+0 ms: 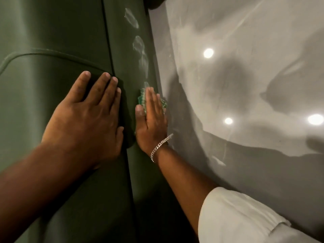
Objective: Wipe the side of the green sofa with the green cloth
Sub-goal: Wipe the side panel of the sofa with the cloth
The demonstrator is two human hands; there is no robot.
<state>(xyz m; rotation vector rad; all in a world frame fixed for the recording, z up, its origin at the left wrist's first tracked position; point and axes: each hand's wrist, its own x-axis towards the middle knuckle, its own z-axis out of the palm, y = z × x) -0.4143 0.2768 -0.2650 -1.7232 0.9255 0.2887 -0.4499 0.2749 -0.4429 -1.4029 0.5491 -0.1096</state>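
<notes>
The green sofa (52, 50) fills the left half of the view, and its side panel (129, 55) runs down the middle with whitish smear marks on it. My right hand (150, 118), a silver chain at the wrist, presses the green cloth (141, 99) flat against that side panel; only the cloth's edges show around my fingers. My left hand (91, 111) lies flat, fingers spread, on the sofa's top surface just left of the seam. It holds nothing.
A glossy grey floor (245, 76) lies to the right of the sofa, reflecting three ceiling lights and dark shadows. My white sleeve (236, 216) is at the lower right. A dark object edge shows at the top (156, 2).
</notes>
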